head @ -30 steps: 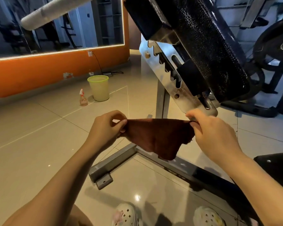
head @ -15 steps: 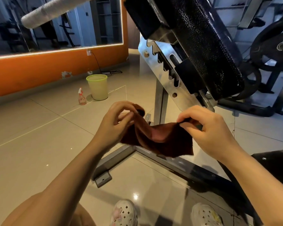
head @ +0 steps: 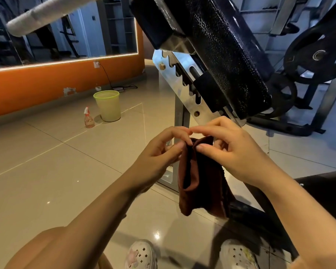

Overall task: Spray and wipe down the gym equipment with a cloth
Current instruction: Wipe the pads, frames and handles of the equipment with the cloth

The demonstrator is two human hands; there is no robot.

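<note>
Both hands meet at the top edge of a dark brown cloth, each grip closed on it. The left hand pinches the edge between thumb and forefinger; the right hand does likewise just beside it, its other fingers curled loosely above. The two pinches almost touch, so the cloth hangs folded in half below them — clear of the floor, in front of the bench frame.

Just beyond the hands rises the gym bench: a black textured pad tilted steeply, carried on a steel bracket with notched slots, and a grey upright post running down behind the fingers. The bench's base rail passes behind the hanging cloth.

Far left on the tiled floor stands a small spray bottle, with a pale green bin just beside it — both well apart from the hands. Behind them are an orange wall and a lit mirror. At far right, weight plates sit on a rack. Two white clogs show at the near edge.
</note>
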